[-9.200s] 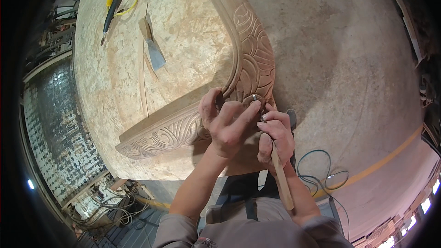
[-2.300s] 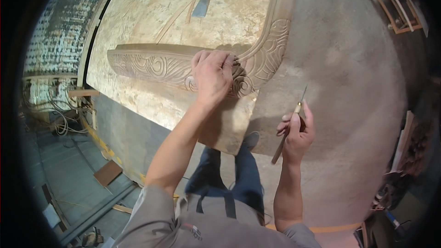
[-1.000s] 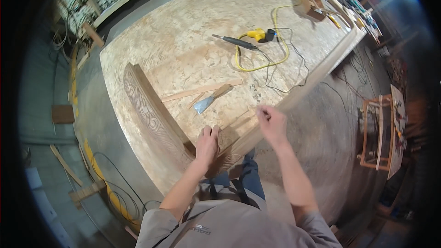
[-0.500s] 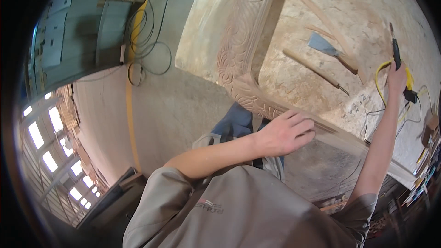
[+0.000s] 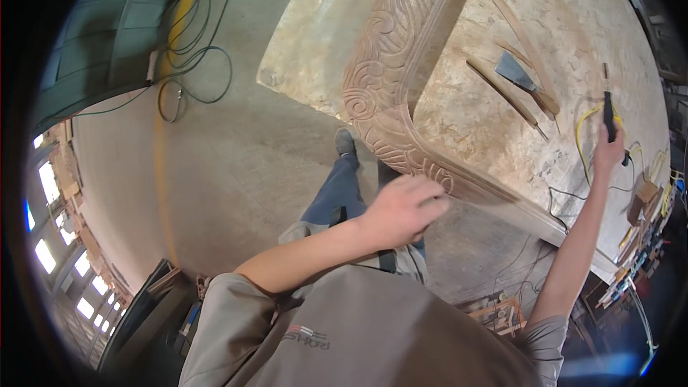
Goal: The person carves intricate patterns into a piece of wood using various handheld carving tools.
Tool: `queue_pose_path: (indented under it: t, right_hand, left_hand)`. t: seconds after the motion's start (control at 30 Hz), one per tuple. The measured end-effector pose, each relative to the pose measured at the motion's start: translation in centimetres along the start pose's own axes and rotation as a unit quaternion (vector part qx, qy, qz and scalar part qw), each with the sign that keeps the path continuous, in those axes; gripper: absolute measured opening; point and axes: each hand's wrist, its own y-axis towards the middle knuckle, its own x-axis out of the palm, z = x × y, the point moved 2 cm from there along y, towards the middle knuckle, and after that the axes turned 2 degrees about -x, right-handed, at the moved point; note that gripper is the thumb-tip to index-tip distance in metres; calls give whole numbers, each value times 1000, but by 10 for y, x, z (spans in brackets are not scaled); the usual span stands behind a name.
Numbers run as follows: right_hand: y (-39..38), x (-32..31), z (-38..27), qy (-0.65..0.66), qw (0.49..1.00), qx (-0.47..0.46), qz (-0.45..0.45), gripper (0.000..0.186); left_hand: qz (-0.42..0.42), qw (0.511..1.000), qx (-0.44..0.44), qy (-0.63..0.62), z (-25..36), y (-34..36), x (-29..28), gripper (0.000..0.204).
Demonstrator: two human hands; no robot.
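Your right hand (image 5: 609,149) grips the black, metal-tipped hand tool (image 5: 608,113), your loosely curled left hand (image 5: 407,209) looks empty near the carved wooden frame (image 5: 387,50) at the counter's (image 5: 448,104) edge; this seems tool pickup, calling for clearance from the yellow cord (image 5: 579,132).

A person in a grey-brown shirt (image 5: 358,322) grips a black-handled tool (image 5: 608,109) in the right hand (image 5: 609,150), right of frame, while the left hand (image 5: 405,209), fingers loosely bent, hovers near a carved wooden piece (image 5: 387,50) at center. A scraper (image 5: 513,72) and a wooden-handled chisel (image 5: 500,92) lie on the pale worktable (image 5: 304,50), upper right.
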Motion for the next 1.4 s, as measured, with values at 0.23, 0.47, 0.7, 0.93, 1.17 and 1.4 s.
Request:
queue_pose_path:
  t: [0.23, 0.47, 0.7, 0.93, 1.17, 1.4]
  right_hand:
    - [-46, 17, -21, 61, 996, 34, -54, 34]
    - [-61, 2, -100, -164, 978, -115, 49, 33]
    - [-98, 27, -242, -7, 975, -185, -124, 29]
    - [-93, 38, -248, -32, 966, -217, -135, 26]
    - [-94, 5, -273, 172, 978, -17, -112, 22]
    - [-89, -67, -257, 282, 941, -188, -5, 22]
  left_hand:
    - [133, 951, -60, 273, -40, 7, -49, 55]
    - [129, 939, -72, 310, -66, 12, -66, 58]
    - [151, 941, -55, 298, -71, 18, -64, 55]
    - [198, 930, -39, 307, -71, 13, -50, 47]
    - [212, 917, -148, 302, -61, 12, -42, 47]
    - [269, 888, -179, 329, -52, 19, -22, 44]
